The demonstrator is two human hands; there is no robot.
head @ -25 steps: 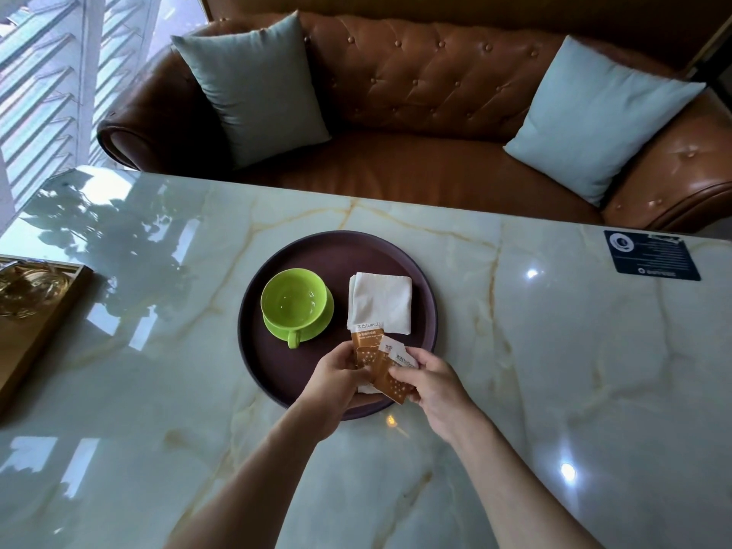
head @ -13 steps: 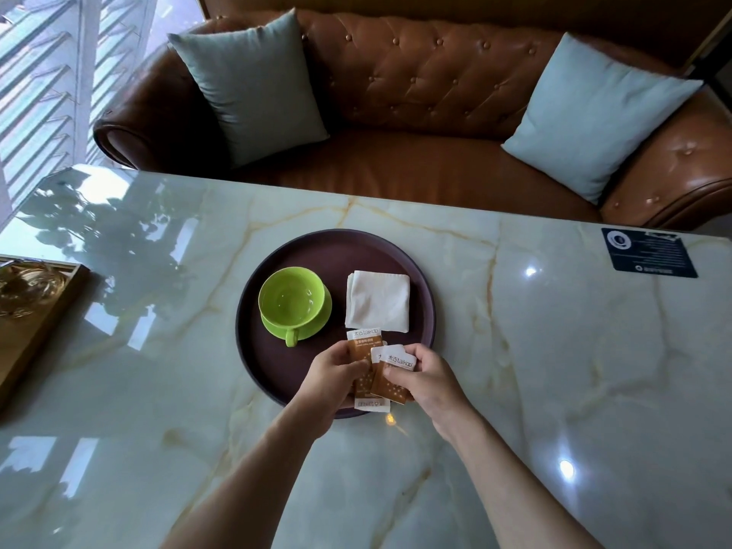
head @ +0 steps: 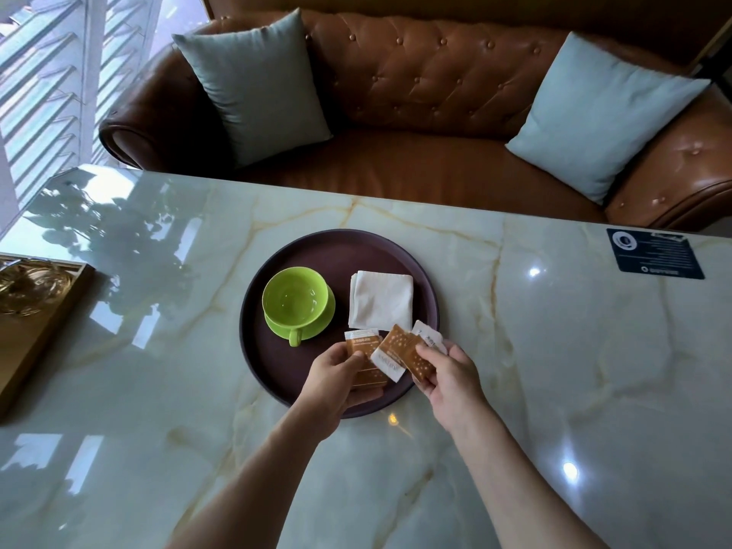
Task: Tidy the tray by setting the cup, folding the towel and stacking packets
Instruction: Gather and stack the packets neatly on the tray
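Note:
A round dark purple tray (head: 336, 243) lies on the marble table. On its left a green cup (head: 295, 296) stands upright on a green saucer (head: 323, 324), handle toward me. A folded white towel (head: 381, 299) lies flat on the tray's right half. Over the tray's near edge my left hand (head: 336, 376) grips an orange and white packet (head: 362, 344). My right hand (head: 445, 368) pinches two more such packets (head: 400, 352), fanned apart and tilted, their left corner overlapping the left hand's packet.
A wooden box (head: 37, 311) with a glass object sits at the table's left edge. A dark blue card (head: 655, 253) lies at the far right. Behind the table stands a brown leather sofa (head: 435, 85) with two pale cushions.
The two hands have drawn slightly apart. The right hand's packets have tilted and fanned out to the right, away from the left hand's packet.

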